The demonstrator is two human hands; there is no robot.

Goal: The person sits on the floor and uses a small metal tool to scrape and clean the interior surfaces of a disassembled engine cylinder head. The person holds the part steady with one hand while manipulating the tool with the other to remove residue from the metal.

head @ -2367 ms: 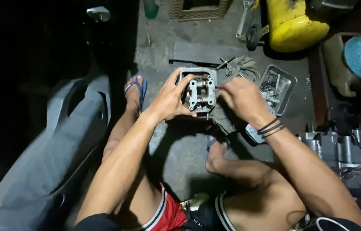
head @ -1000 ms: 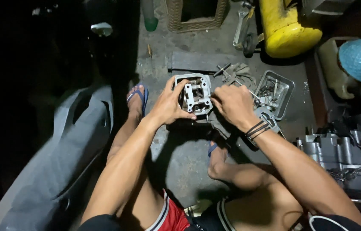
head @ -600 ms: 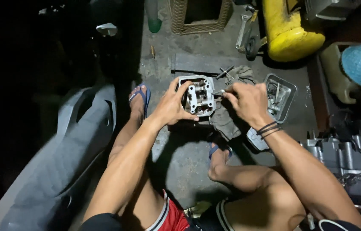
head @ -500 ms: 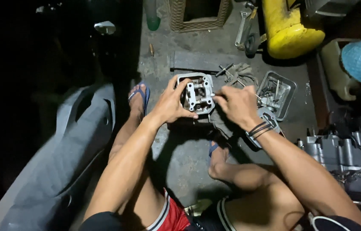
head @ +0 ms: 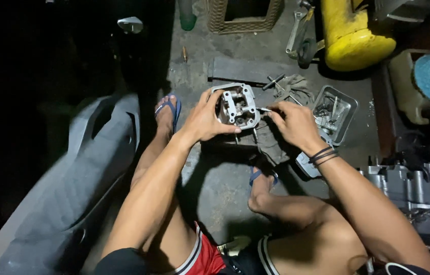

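I sit on a concrete floor with a grey metal engine cylinder head (head: 237, 105) held up in front of me. My left hand (head: 204, 119) grips its left side and underside. Just right of the head, my right hand (head: 294, 122) pinches a small thin metal part (head: 264, 109) with its tip at the head's right edge. Black bands circle my right wrist. Both feet wear blue flip-flops, one foot (head: 166, 114) left of the head and one (head: 261, 179) below it.
A metal tray of small parts (head: 333, 113) and a rag with tools (head: 291, 87) lie to the right. Beyond are a yellow tank (head: 350, 31), a woven basket (head: 243, 18), an engine block (head: 408, 189) at right and a grey plastic body panel (head: 72, 188) at left.
My right hand has drawn back slightly from the face of the cylinder head to its right edge, now pinching the thin part. The left hand keeps its hold.
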